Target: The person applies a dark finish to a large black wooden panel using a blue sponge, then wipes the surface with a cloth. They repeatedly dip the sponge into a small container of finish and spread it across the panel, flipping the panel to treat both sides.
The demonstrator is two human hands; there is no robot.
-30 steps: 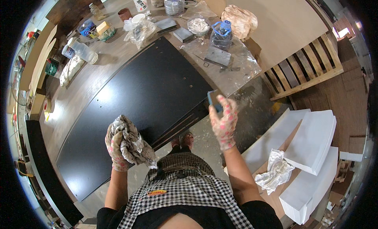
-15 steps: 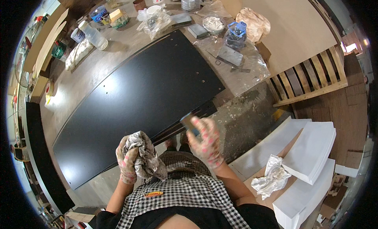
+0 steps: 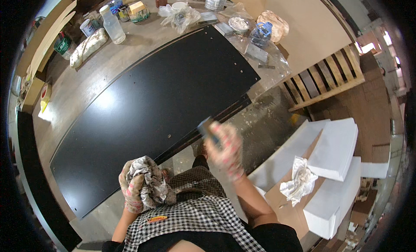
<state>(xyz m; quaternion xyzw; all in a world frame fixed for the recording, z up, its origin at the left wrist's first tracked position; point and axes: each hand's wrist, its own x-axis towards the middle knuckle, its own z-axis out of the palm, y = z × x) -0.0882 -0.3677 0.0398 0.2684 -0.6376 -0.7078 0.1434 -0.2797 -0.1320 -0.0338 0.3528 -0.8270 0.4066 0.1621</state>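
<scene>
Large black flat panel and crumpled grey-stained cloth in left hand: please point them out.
Large black flat panel [image 3: 149, 109], head view: middle of its top face.
Crumpled grey-stained cloth [image 3: 153, 181], head view: its middle folds.

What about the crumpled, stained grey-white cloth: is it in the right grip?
No, the gloved left grip holds the cloth, while the gloved right grip holds a small blue-grey block.
</scene>
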